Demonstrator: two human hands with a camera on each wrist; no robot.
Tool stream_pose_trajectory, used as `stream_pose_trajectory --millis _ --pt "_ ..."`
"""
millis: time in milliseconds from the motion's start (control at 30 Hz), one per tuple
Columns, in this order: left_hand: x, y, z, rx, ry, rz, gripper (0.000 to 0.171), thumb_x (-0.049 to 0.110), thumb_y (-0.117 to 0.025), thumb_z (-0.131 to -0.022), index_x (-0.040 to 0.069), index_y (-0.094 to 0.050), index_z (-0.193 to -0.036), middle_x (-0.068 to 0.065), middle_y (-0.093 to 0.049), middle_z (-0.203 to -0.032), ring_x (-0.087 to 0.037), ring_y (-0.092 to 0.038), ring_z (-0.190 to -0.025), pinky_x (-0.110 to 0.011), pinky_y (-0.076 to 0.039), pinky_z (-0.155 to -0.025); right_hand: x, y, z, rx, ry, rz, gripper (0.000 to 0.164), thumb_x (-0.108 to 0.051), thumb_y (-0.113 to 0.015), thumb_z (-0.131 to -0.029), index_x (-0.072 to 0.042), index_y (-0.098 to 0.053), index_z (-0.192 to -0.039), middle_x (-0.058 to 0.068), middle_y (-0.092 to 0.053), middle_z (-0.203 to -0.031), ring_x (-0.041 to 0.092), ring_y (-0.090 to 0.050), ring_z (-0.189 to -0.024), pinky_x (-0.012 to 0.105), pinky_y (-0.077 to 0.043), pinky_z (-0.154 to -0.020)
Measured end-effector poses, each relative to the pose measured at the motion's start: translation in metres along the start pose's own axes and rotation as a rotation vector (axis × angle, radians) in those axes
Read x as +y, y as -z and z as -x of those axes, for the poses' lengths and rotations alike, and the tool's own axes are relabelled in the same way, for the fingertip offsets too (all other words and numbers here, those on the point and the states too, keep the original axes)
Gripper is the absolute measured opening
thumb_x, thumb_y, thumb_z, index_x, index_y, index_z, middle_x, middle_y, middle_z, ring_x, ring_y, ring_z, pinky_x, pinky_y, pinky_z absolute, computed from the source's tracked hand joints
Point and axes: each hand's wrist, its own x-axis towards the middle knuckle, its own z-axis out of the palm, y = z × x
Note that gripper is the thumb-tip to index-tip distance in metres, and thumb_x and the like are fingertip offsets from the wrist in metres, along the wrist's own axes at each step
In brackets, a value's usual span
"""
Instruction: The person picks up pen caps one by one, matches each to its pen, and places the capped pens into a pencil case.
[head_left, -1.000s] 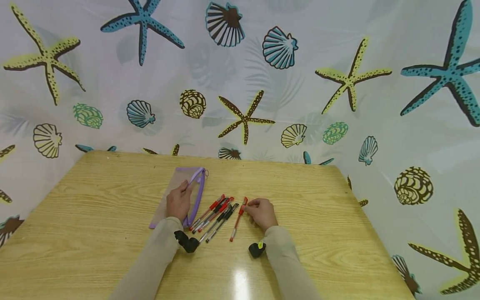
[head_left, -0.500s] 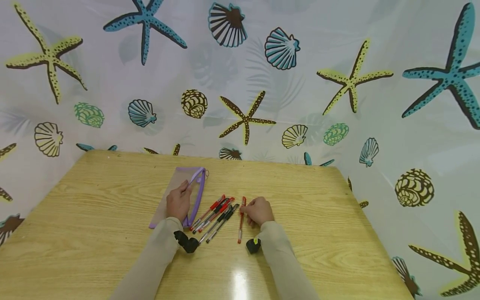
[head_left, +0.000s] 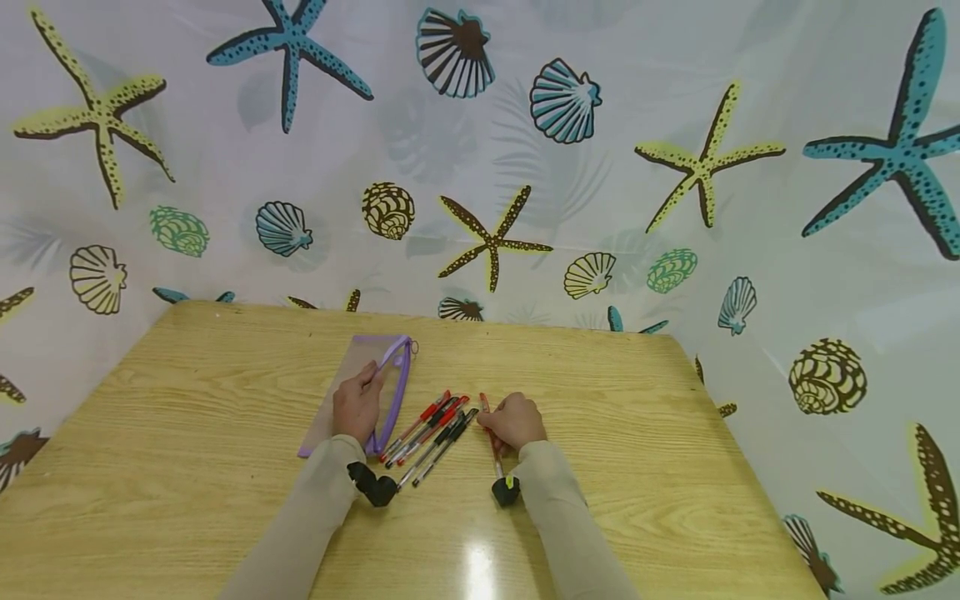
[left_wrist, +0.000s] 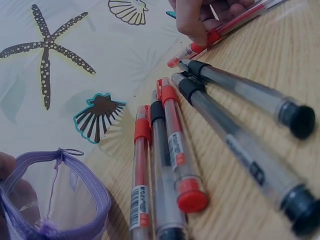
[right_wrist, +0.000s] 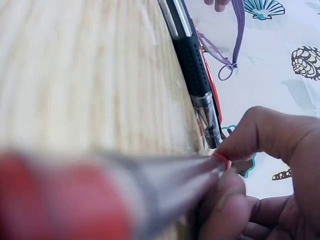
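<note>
On the left of the table in the head view lies a clear pencil pouch [head_left: 401,392] with purple zip trim. My left hand [head_left: 357,404] holds it by the side of its mouth, which gapes in the left wrist view. My right hand [head_left: 516,421] pinches a red gel pen [head_left: 483,402] between thumb and forefinger. In the right wrist view that pen [right_wrist: 170,182] points back at the camera, its near end blurred. Between the hands lies a loose row of several red and black gel pens [left_wrist: 235,145], beside the pouch.
The wooden table [head_left: 645,467] extends on both sides and in front of the hands. Behind it hangs a white curtain [head_left: 337,158] printed with shells and starfish. A black wrist camera [head_left: 506,492] sits on the right wrist, another [head_left: 372,485] on the left.
My right hand has shifted slightly left with the red pen, whose lower end has swung right toward the wrist. My left hand and the pouch stay put.
</note>
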Motion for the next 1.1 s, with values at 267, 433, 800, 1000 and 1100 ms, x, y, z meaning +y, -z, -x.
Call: stream_pose_trajectory --millis 267,433,800,1000,1100 --pt "-0.001 0.0 -0.001 -0.015 0.003 0.025 0.042 0.02 -0.048 -0.102 -0.003 -0.05 -0.137 -0.012 -0.047 -0.143 -0.032 -0.041 -0.134 -0.044 -0.032 -0.111 0.004 0.0 -0.003 0.003 -0.016 -0.038 0.029 -0.023 -0.065 -0.087 -0.005 -0.064 -0.063 0.003 -0.054 -0.043 0.01 -0.048 -0.032 0.025 -0.045 -0.035" --pt "-0.002 0.001 -0.002 -0.016 0.002 0.032 0.042 0.021 -0.048 -0.102 -0.002 -0.05 -0.137 -0.012 -0.047 -0.143 -0.032 -0.041 -0.134 -0.044 -0.031 -0.111 0.012 -0.001 -0.005 0.011 0.013 -0.114 0.023 -0.02 -0.063 -0.089 -0.005 -0.059 -0.072 0.004 -0.056 -0.047 0.011 -0.048 -0.033 0.026 -0.046 -0.036" --pt "-0.004 0.001 -0.004 -0.013 0.008 0.029 0.042 0.021 -0.049 -0.102 -0.002 -0.05 -0.137 -0.011 -0.048 -0.143 -0.031 -0.041 -0.134 -0.043 -0.03 -0.112 0.026 0.001 -0.006 -0.027 0.077 -0.363 0.013 -0.008 -0.059 -0.091 0.001 -0.056 -0.1 0.006 -0.059 -0.055 0.013 -0.051 -0.037 0.028 -0.047 -0.037" --pt "-0.004 0.002 -0.004 -0.006 0.008 0.027 0.042 0.021 -0.049 -0.102 -0.002 -0.05 -0.137 -0.012 -0.048 -0.142 -0.031 -0.041 -0.134 -0.043 -0.031 -0.112 0.031 0.003 -0.006 -0.077 0.088 -0.499 0.025 -0.01 -0.064 -0.093 0.005 -0.054 -0.111 0.008 -0.065 -0.068 0.011 -0.053 -0.043 0.027 -0.048 -0.041" --pt "-0.004 0.003 -0.003 -0.007 0.009 0.026 0.042 0.021 -0.049 -0.102 -0.003 -0.05 -0.137 -0.012 -0.048 -0.143 -0.031 -0.04 -0.134 -0.043 -0.03 -0.112 0.033 0.004 -0.006 -0.094 0.091 -0.536 0.03 -0.01 -0.064 -0.093 0.006 -0.054 -0.115 0.008 -0.065 -0.067 0.011 -0.054 -0.044 0.026 -0.049 -0.042"
